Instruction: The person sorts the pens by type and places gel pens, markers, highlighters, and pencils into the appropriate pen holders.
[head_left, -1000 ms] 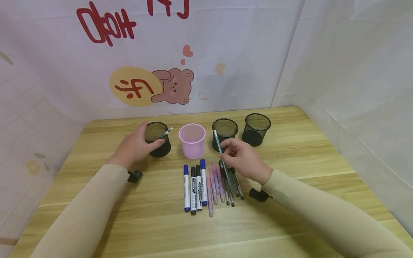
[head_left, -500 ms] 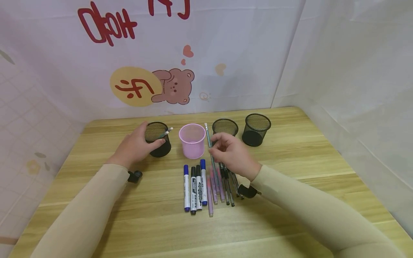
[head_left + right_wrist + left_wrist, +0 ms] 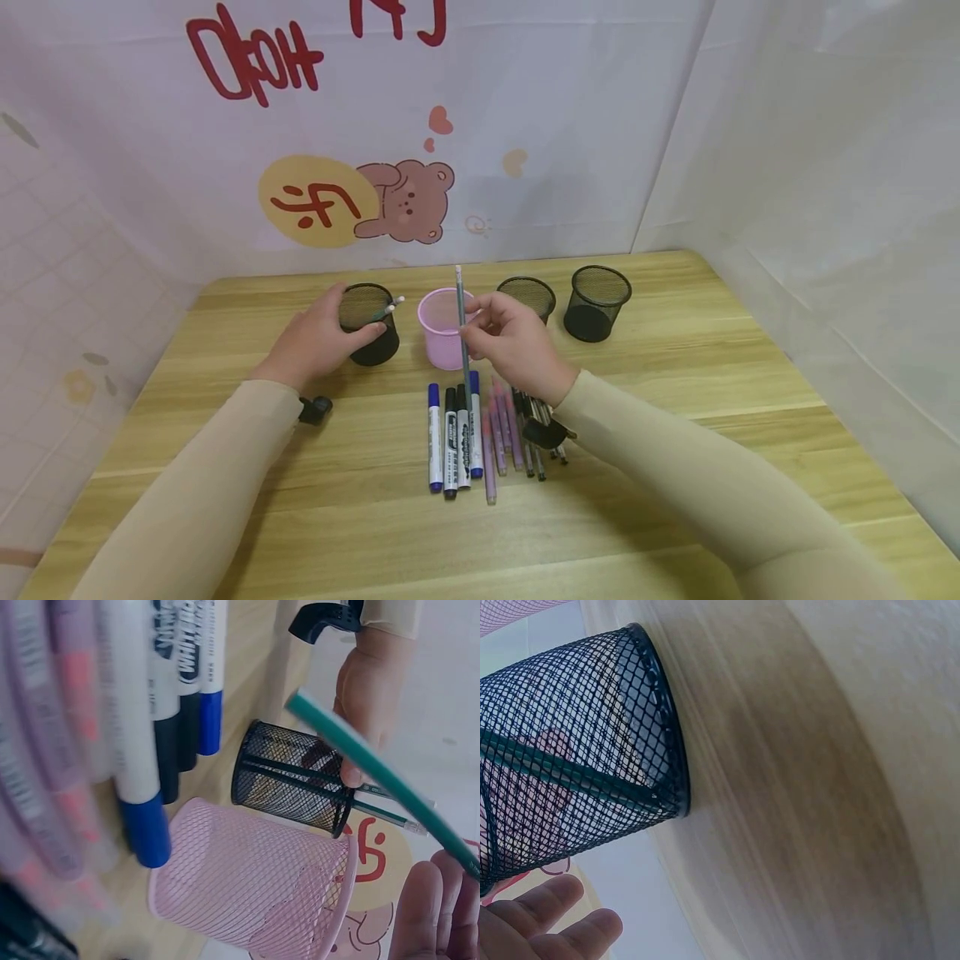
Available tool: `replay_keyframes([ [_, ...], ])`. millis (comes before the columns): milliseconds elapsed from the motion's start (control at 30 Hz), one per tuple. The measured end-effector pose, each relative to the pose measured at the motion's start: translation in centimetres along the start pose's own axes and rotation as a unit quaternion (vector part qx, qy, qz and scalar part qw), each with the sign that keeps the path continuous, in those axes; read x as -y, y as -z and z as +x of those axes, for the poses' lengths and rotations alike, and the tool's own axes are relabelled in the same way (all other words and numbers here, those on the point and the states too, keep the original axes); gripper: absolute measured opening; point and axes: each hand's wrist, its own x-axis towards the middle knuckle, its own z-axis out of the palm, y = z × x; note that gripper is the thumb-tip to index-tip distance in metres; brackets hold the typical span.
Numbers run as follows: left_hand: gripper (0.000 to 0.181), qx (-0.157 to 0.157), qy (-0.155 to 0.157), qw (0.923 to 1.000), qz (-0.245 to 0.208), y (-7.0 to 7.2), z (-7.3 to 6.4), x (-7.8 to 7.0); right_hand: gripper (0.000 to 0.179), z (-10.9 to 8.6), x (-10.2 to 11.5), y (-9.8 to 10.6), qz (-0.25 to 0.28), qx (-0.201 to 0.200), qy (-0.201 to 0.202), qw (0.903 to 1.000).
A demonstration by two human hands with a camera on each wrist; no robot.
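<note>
My left hand point(image 3: 311, 337) grips the leftmost black mesh pen cup point(image 3: 377, 346), thumb at its near side. Two green pencils point(image 3: 386, 815) with white erasers lean inside that cup, their ends above the rim. In the left wrist view, a pencil shows slanting through the cup's mesh point(image 3: 562, 712). My right hand point(image 3: 517, 343) pinches another green pencil point(image 3: 367, 759), held nearly lengthwise, eraser end up, in front of the pink mesh cup point(image 3: 441, 348). The pencil's lower part passes over the whiteboard markers point(image 3: 451, 454).
Two more black mesh cups point(image 3: 596, 300) stand to the right, one partly behind my right hand. Purple-pink highlighter pens point(image 3: 489, 467) lie right of the markers. Several black pens point(image 3: 540, 467) lie beyond, partly hidden by my right wrist. A printed white curtain point(image 3: 555, 125) hangs behind the table.
My right hand has moved left with the pencil, from before a black cup to before the pink one, and the pencil has turned more upright in view. My left hand stays on its cup.
</note>
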Motion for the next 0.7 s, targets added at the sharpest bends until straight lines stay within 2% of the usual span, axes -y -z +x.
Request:
replay_keyframes([
  [233,0.118,0.006,0.004,1.0000,-0.001,0.0,0.1,0.1,0.020,2.0,0.8,-1.2,0.021,-0.031,-0.001,0.9993],
  [700,0.107,-0.001,0.001,0.9999,-0.011,-0.3,0.2,0.2,0.015,6.0,2.6,-3.6,0.061,-0.055,0.052,0.9953],
])
